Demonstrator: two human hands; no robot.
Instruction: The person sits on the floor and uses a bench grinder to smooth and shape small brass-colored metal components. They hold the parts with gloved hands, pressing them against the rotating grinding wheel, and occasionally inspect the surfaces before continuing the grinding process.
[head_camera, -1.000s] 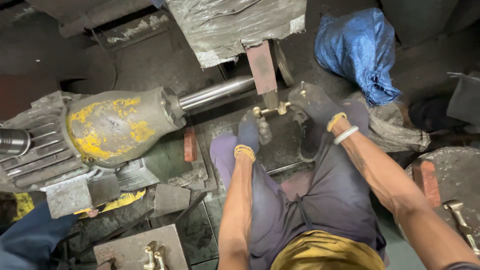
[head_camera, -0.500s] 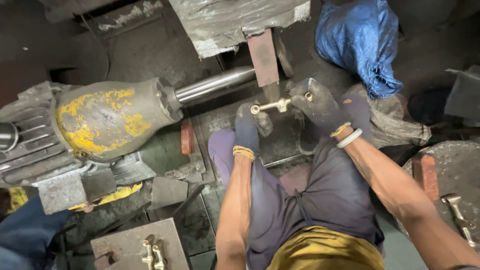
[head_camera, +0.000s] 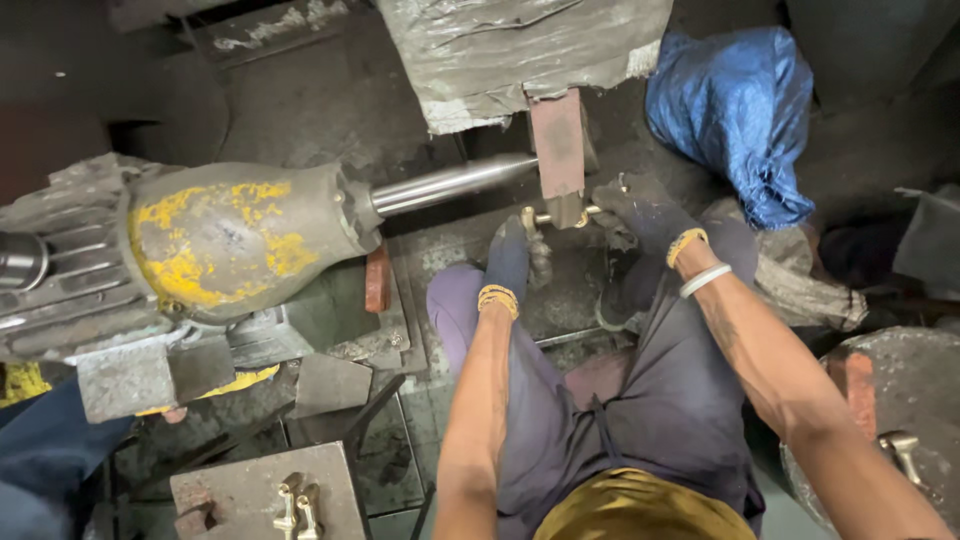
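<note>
Gripping brass fitting (head_camera: 560, 215) both ends | left hand (head_camera: 512, 250), right hand (head_camera: 645, 212) fingers closed | axis left-right

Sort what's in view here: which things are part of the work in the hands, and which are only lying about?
In the work:
left hand, gloved, on the brass part
right hand, gloved, on the brass part
brass part, held against the belt
sanding belt
motor with steel shaft

Lying about:
blue bag
brass pieces on a metal block
red brick
</note>
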